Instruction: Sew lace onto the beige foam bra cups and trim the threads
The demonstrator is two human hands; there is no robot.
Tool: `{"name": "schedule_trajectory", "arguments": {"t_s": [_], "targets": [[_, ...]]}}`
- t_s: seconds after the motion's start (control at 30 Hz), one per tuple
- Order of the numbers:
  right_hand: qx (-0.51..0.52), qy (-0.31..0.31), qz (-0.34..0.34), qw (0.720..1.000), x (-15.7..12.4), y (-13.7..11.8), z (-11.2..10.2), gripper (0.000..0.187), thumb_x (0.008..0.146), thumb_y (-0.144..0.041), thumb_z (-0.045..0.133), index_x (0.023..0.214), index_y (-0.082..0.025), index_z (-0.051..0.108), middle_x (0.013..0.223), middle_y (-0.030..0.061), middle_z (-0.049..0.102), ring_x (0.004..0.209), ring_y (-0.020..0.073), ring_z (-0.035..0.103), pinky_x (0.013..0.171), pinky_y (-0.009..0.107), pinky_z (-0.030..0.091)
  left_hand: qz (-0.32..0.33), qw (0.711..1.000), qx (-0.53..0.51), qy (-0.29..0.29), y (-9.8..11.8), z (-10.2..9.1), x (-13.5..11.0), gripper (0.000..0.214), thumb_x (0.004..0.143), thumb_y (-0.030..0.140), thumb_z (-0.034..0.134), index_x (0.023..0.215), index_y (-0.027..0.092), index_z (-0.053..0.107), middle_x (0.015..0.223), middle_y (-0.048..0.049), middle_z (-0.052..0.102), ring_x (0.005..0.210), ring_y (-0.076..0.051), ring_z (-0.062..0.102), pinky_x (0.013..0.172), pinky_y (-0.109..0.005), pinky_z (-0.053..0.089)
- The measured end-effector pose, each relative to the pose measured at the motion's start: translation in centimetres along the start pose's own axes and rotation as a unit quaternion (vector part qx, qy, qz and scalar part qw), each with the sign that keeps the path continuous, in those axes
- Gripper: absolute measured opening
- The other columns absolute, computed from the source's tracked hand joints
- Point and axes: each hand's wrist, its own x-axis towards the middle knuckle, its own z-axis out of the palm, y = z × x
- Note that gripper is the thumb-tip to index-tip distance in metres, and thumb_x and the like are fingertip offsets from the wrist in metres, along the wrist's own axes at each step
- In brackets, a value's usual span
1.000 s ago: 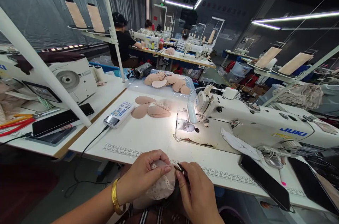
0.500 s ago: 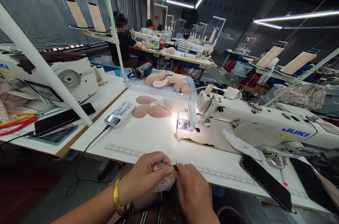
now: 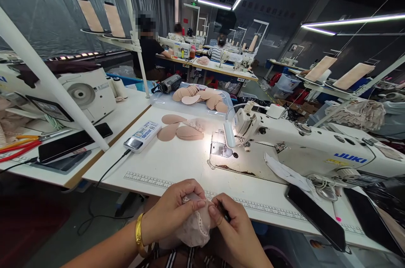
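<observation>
My left hand (image 3: 180,204), with a gold bangle at its wrist, is closed on a pale, sheer piece of fabric (image 3: 194,230) trimmed with a scalloped lace edge. The fabric bunches below the fingers, over my lap at the table's front edge. My right hand (image 3: 234,223) is closed too. Its thumb and fingertips pinch the fabric's right side, and a small dark tool (image 3: 224,211) is tucked in the curled fingers. Most of that tool is hidden, so its kind cannot be made out.
A white sewing machine (image 3: 303,145) with a lit lamp stands to the right. Flat beige pads (image 3: 172,131) and a white power bank (image 3: 144,136) lie on the table (image 3: 177,160). Behind are a clear tray (image 3: 161,102) of pads and a camcorder (image 3: 170,84). A phone (image 3: 316,217) rests front right.
My right hand has turned and shifted slightly right, so the dark tool shows in its fingers. More of the fabric and its lace edge hangs in view. The left hand has stayed nearly still.
</observation>
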Motion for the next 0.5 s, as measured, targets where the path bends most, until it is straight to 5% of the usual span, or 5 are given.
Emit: {"name": "schedule_trajectory", "arguments": {"t_s": [0.1,0.33,0.5], "targets": [[0.053,0.017,0.041,0.998,0.1,0.1,-0.5,0.043,0.104,-0.053,0.053,0.075,-0.022,0.051,0.068,-0.0043,0.045,0.065,0.0139,0.042,0.060,0.025,0.036,0.053,0.998,0.015,0.017,-0.3,-0.6,0.2,0.015,0.093,0.032,0.063,0.084,0.020,0.065,0.096,-0.0033,0.066,0.093,-0.022,0.061,0.086,-0.031,0.046],[0.129,0.012,0.048,0.990,0.7,0.1,0.0,0.042,0.103,-0.056,0.054,0.080,-0.022,0.053,0.073,-0.0032,0.045,0.069,0.0151,0.041,0.065,0.026,0.036,0.061,0.994,-0.087,-0.035,-0.1,-1.6,0.1,0.034,0.097,0.051,0.063,0.092,0.019,0.075,0.128,-0.0126,0.065,0.124,-0.032,0.058,0.102,-0.041,0.047],[0.198,0.022,0.017,0.980,1.1,1.7,1.0,0.042,0.103,-0.058,0.052,0.082,-0.022,0.054,0.072,-0.0037,0.045,0.066,0.0147,0.043,0.065,0.026,0.041,-0.041,0.987,-0.151,0.048,-0.8,-2.8,0.4,0.037,0.094,0.046,0.070,0.125,0.025,0.069,0.139,-0.0120,0.065,0.134,-0.031,0.055,0.108,-0.042,0.044]]}}
